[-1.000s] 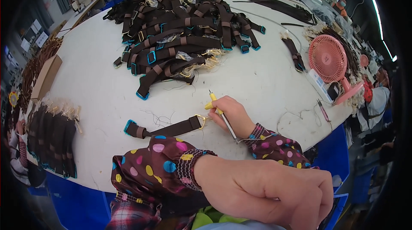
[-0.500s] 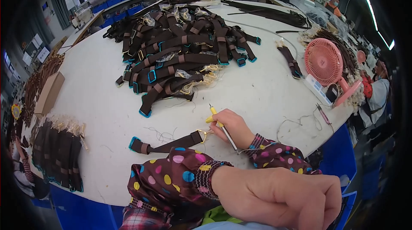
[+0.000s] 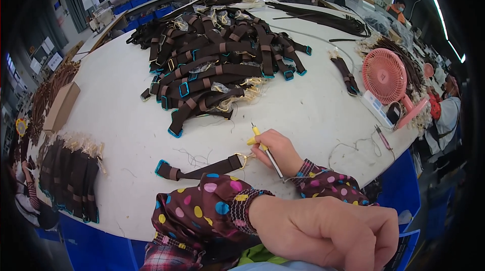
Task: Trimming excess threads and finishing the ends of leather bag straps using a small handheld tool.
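Observation:
My right hand (image 3: 280, 154) is closed round a slim yellow and white pen-like tool (image 3: 256, 130) with a thin metal tip pointing away from me and a cord at its rear end. Close by that hand's fingertips is the gold hook (image 3: 244, 160) of a dark brown webbing strap (image 3: 212, 169). The strap lies on the table, a blue buckle (image 3: 162, 166) at its left end, partly covered by my left sleeve. Large and near the camera, my left hand (image 3: 328, 228) crosses to the lower right with its fingers curled; anything inside them is hidden.
A heap of similar straps (image 3: 217, 64) covers the table's far middle. More straps (image 3: 70, 180) are stacked at the left, near a cardboard box (image 3: 61, 107). A pink fan (image 3: 385, 76), a power strip (image 3: 376, 107) and a pink pen-like tool (image 3: 383, 137) are at the right.
The whole view has shifted slightly, so the table's things appear a little further right. Both hands keep nearly the same pose. A person at the back appears further right.

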Available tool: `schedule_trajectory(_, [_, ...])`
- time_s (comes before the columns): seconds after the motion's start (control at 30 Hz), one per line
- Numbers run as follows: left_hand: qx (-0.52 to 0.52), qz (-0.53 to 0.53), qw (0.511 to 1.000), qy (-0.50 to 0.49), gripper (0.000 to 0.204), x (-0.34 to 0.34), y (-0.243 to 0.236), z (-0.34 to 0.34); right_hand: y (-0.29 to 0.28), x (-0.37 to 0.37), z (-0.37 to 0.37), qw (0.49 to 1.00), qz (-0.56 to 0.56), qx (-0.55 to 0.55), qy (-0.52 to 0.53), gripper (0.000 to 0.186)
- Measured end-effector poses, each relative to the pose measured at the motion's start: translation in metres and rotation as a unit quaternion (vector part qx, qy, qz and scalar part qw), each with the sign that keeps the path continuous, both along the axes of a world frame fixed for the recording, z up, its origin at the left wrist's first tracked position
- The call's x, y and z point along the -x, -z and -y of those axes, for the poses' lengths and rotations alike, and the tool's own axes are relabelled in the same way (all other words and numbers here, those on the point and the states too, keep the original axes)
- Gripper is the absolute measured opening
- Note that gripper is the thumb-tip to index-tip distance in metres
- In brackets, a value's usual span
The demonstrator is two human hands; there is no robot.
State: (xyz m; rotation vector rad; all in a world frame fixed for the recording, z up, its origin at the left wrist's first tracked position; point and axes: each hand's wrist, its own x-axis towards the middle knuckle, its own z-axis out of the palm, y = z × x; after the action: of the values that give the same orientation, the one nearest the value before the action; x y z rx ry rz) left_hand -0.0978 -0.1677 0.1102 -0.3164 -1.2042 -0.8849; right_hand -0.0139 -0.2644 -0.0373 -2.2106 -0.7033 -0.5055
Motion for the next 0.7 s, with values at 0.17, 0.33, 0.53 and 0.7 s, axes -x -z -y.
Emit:
schedule_trajectory(0.17, [0.056, -0.023, 0.998, 0.003, 0.03, -0.002, 0.01, 0.014, -0.002, 0.002, -0.001, 1.0, -0.004, -0.001, -0.003, 0.015])
schedule_trajectory(0.33, [0.038, -0.013, 0.999, 0.0, 0.029, -0.001, 0.003, 0.008, -0.002, 0.004, 0.003, 1.0, -0.006, 0.003, 0.004, 0.015])
schedule_trajectory(0.53, [-0.021, -0.06, 0.997, 0.042, 0.029, 0.001, 0.0, -0.006, -0.003, 0.003, -0.001, 1.0, -0.004, 0.0, -0.002, 0.016])
schedule_trajectory(0.7, [0.074, -0.056, 0.996, -0.009, 0.029, -0.003, 0.002, 0.008, -0.003, 0.0, 0.001, 1.0, -0.003, 0.002, 0.003, 0.016])
